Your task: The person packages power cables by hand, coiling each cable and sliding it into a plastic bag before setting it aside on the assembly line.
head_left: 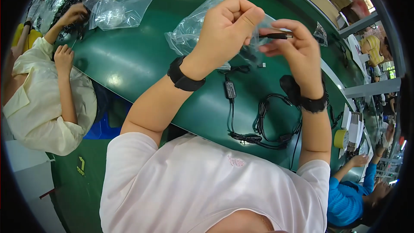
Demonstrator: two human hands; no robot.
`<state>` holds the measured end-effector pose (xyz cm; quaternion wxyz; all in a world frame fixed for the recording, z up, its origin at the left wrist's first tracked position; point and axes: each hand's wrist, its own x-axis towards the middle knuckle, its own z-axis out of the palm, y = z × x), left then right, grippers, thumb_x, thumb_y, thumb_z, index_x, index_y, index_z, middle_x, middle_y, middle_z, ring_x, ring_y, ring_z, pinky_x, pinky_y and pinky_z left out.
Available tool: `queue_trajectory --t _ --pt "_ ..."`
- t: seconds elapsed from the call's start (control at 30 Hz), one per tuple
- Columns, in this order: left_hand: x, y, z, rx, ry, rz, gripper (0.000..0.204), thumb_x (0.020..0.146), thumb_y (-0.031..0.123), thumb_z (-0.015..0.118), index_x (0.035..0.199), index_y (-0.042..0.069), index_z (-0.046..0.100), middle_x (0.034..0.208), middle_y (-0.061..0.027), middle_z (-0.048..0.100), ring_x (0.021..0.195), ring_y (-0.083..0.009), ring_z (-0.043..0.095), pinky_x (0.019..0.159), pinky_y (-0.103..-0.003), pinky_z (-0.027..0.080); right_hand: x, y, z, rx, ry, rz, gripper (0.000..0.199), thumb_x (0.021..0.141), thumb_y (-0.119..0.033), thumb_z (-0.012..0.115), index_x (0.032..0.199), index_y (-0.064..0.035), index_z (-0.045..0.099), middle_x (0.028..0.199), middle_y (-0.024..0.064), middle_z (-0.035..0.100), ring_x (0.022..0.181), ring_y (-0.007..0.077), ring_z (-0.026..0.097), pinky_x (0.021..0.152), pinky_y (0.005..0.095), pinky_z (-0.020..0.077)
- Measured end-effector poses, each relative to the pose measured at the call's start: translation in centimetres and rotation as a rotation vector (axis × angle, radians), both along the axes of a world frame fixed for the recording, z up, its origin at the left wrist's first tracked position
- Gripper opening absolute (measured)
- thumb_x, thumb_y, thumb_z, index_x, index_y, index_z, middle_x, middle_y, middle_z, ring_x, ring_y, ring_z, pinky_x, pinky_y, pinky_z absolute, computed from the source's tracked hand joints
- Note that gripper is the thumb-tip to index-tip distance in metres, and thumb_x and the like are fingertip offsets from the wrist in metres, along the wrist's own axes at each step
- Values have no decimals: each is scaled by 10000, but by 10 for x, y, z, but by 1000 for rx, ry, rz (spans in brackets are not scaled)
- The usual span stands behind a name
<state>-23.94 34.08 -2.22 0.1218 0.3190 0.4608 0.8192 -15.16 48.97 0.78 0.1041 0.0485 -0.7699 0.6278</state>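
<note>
Both my hands are raised over the green table, close together. My left hand (230,28) has its thumb pressed against curled fingers, pinching a clear plastic bag (186,32) that spreads out behind it. Opposite it, my right hand (299,47) curls around a black cable plug (278,36) with a metal tip. The right fingertips are slightly blurred and meet the edge of the bag, so their exact grip is partly hidden. Below the hands lies a black cable (261,118) in loops, with a small inline box (230,89). A USB plug (261,65) shows under the bag.
Another clear bag (123,11) lies on the table (198,116) at the left, near a co-worker's hand (75,14) and a heap of black cables. At the right are a yellow tape roll (341,139), white boxes (354,129) and a person in blue (349,200).
</note>
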Motion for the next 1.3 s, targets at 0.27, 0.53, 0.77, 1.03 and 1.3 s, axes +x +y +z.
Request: queue_trajectory --t 0.27,0.53,0.77,1.03,1.3 --pt "-3 -8 5 -8 -42 55 169 863 176 565 821 12 559 534 15 454 471 -55 396 447 -191 291 -5 -3 9 309 -155 61 332 857 -104 503 1179 -26 521 930 53 607 564 72 494 541 195 427" --pt "15 3 -1 -31 -57 41 172 826 176 614 821 10 568 542 18 451 482 -58 396 441 -194 281 11 13 18 769 119 -189 240 825 -159 589 1019 -23 619 683 37 601 527 66 446 509 203 390" --pt "15 5 -2 -42 -48 138 182 860 191 567 842 9 573 550 2 459 502 -79 428 464 -197 316 28 23 54 915 105 16 283 725 -116 666 996 -46 623 708 52 579 648 126 537 602 229 417" --pt "1 -21 10 60 103 149 220 858 196 575 954 -2 555 726 -12 559 636 -71 514 559 -174 387 -40 105 59 1086 292 -259 138 760 -115 618 864 -26 601 715 61 606 664 139 570 626 251 446" --pt "-21 -68 -21 -365 118 481 97 827 80 591 865 -8 571 734 18 560 644 -16 480 554 -157 381 -148 200 24 1298 649 -419 135 758 -133 603 852 -36 612 804 110 628 783 271 590 690 316 468"
